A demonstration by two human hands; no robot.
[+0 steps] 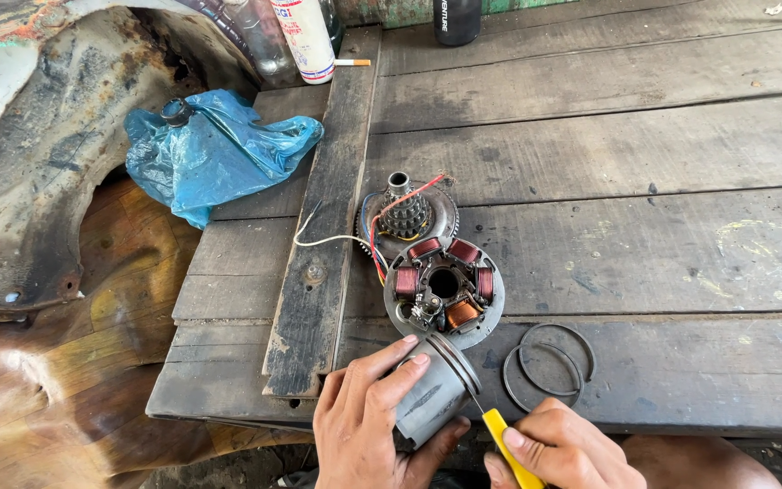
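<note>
Wooden bench (608, 136) of grey planks across most of the view, a raised dark plank (323, 244) running from 12 to 7 o'clock. Rusty metal panel (47, 154) at 9 to 10 o'clock, off the bench's left edge. Blue bag (219, 154) crumpled at 10 o'clock, lying on the planks beside the panel. Bottles (305, 36) and a dark can (456, 20) along the top edge at 12 o'clock, a cigarette (352, 62) lying just beside the white bottle.

Stator (443, 290) with copper coils at centre, flat on the bench. Gear (406, 213) touching it at 12 o'clock, coloured wires (375, 240) trailing off at 9 o'clock. Two rings (549, 362) overlapping on the bench at 4 o'clock from the stator, apart from it.

Piston (434, 389) at 6 o'clock, tilted, crown up toward the stator. Left hand (364, 430) wrapped around the piston, fingers curled over its skirt, thumb beneath. Right hand (565, 448) at 5 o'clock, closed around a yellow-handled tool (509, 453), its thin tip set against the piston's grooves near the crown.
</note>
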